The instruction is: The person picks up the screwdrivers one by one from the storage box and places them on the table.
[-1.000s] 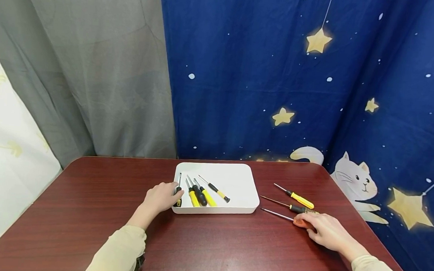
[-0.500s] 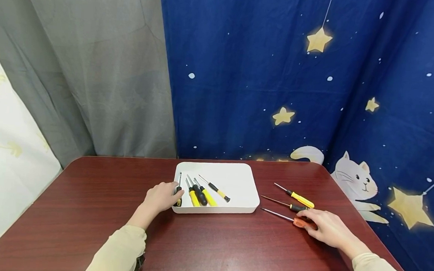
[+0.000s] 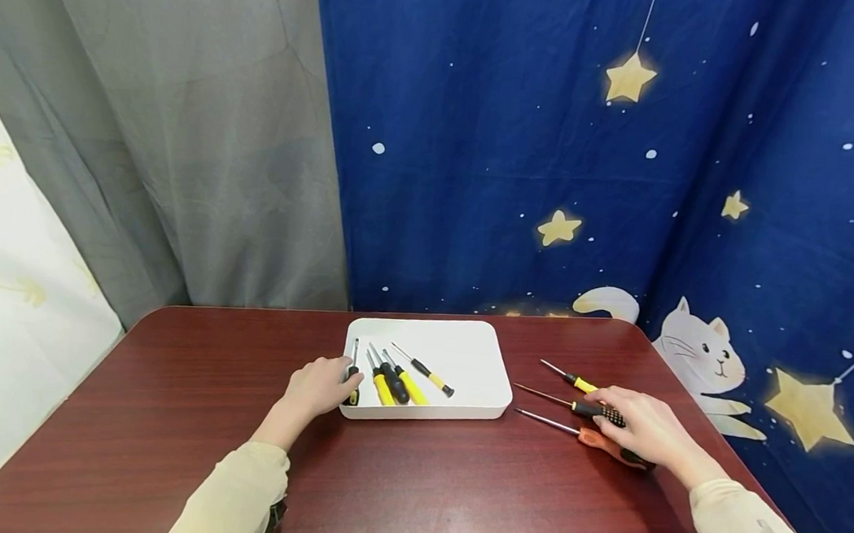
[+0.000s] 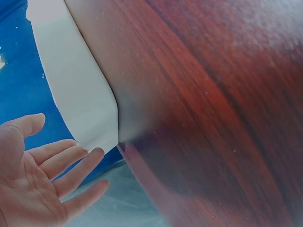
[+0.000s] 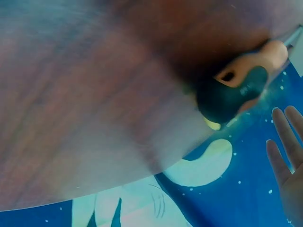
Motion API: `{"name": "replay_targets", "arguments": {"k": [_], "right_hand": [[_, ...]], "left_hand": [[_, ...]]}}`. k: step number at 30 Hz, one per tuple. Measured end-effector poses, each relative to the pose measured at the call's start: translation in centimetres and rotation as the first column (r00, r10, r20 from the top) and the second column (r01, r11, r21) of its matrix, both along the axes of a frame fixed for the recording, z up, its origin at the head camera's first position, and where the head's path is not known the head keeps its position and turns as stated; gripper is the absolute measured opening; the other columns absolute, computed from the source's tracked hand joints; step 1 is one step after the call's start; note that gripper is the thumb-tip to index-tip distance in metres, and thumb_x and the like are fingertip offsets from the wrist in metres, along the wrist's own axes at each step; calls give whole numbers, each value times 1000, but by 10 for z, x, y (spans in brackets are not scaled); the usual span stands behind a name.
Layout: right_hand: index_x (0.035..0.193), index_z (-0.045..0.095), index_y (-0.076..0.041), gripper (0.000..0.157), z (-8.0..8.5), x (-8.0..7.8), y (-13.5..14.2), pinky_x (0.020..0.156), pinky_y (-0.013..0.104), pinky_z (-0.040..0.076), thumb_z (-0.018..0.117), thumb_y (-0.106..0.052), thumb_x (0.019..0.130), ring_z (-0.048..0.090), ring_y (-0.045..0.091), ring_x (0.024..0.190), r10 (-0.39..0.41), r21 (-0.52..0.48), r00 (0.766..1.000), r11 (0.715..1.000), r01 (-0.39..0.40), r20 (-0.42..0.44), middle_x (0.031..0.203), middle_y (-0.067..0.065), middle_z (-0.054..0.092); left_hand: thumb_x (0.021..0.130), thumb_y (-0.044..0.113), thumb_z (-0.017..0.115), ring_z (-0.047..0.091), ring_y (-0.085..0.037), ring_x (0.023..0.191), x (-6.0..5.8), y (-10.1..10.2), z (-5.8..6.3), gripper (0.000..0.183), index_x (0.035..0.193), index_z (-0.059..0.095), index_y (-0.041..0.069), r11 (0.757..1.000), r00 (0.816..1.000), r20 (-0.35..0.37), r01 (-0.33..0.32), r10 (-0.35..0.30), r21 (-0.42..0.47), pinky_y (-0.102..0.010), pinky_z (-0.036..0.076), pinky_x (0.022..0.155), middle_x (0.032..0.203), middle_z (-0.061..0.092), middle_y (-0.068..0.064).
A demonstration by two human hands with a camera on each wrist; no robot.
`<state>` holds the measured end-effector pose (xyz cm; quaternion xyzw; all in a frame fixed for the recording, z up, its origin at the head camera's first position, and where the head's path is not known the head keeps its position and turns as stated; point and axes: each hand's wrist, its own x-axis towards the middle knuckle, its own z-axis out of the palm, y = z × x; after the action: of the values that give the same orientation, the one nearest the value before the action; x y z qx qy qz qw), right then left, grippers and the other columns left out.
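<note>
My left hand [image 3: 317, 386] rests at the left end of a white tray [image 3: 475, 367]; its fingers look extended beside the tray wall [image 4: 80, 80] in the left wrist view. Inside the tray, near that hand, lies a black-and-yellow screwdriver [image 3: 353, 373]. On the right, my right hand [image 3: 641, 426] reaches over three screwdrivers on the table, fingertips at the dotted black handle of the middle screwdriver [image 3: 585, 409]. Nearer me is the orange-and-black screwdriver [image 3: 598, 440], its handle large in the right wrist view. The yellow screwdriver [image 3: 580, 382] lies farthest, its handle partly hidden by the hand.
Several more yellow and black screwdrivers [image 3: 396, 384] lie in the tray. The dark red wooden table [image 3: 413, 486] has rounded back corners. Grey [image 3: 244, 141] and star-patterned blue curtains [image 3: 478, 155] hang behind it.
My right hand has moved off the orange screwdriver, away from me to the middle one, so the orange handle shows more fully. My left hand has stayed at the tray.
</note>
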<state>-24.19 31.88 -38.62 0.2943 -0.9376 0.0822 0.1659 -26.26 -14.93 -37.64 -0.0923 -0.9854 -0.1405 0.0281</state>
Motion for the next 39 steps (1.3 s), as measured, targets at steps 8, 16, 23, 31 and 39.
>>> {"name": "replay_targets", "arguments": {"k": [8,16,23,31,39], "right_hand": [[101,62,-14,29,14,-7,-7,65,38,45,68,-19,73,57,16,78,6,-8,1000,1000,-6,-24,94,3,62],[100,62,-17,25,28,-17,-18,63,36,45,66,-19,75,57,13,81,34,-28,998,999,-35,-53,94,-2,61],[100,62,-18,25,38,-25,-34,62,35,46,66,-18,75,57,11,79,52,-35,994,998,-55,-92,96,-3,61],[101,62,-17,25,48,-33,-53,62,35,45,67,-20,76,58,14,78,65,-73,992,995,-72,-104,97,-2,61],[102,62,-18,25,56,-41,-73,66,37,45,65,-22,78,58,13,82,81,-93,993,992,-89,-92,98,-1,62]], "left_hand": [[84,33,55,53,-21,65,0,0,0,33,99,61,5,1000,1000,10,-6,6,3,-40,42,54,79,60,-9],[84,33,55,54,-22,65,0,-1,0,33,100,62,5,1000,1000,9,-10,10,1,-40,42,54,81,60,-10],[84,34,54,56,-24,68,0,-2,0,34,101,61,5,1000,1000,0,2,-2,0,-41,42,54,83,61,-10],[84,35,54,57,-26,71,0,-2,-1,36,103,61,5,1000,1000,5,2,-2,-5,-42,43,55,86,61,-11],[84,35,54,56,-24,69,-2,-2,-2,35,101,61,5,1000,1000,6,-5,5,-4,-41,42,54,82,61,-10]]}}
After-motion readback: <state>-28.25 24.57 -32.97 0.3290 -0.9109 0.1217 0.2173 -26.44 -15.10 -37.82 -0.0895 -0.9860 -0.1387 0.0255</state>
